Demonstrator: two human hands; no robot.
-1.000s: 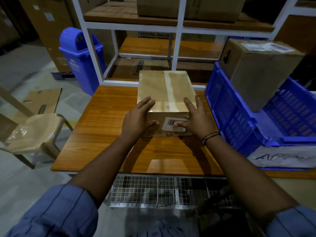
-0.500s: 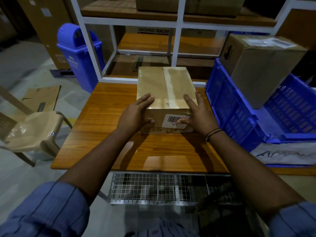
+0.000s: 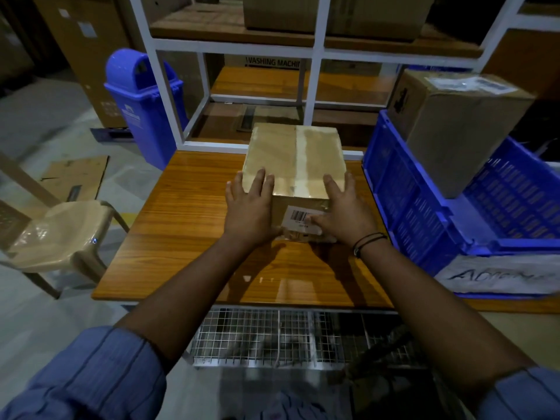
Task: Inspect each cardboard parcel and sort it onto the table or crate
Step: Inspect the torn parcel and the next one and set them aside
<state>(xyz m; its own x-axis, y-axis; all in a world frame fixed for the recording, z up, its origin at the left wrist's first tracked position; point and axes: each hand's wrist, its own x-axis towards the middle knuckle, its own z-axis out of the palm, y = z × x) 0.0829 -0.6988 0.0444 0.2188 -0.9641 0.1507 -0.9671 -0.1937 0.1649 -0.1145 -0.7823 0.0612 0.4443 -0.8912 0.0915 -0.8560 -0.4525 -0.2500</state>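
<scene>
Wooden table, with a blue plastic crate along its right edge carrying a large cardboard box. The taped cardboard parcel rests at the middle of the table's far edge, unmoved over the last second. Left hand: has slid out to the parcel's near left corner, fingers straight and splayed over the top edge. Right hand: fingers flat on the top, thumb across the barcode label on the near face. Neither hand clasps the parcel. It is probably being settled here or squared for turning, though dim light leaves the left thumb's contact uncertain.
</scene>
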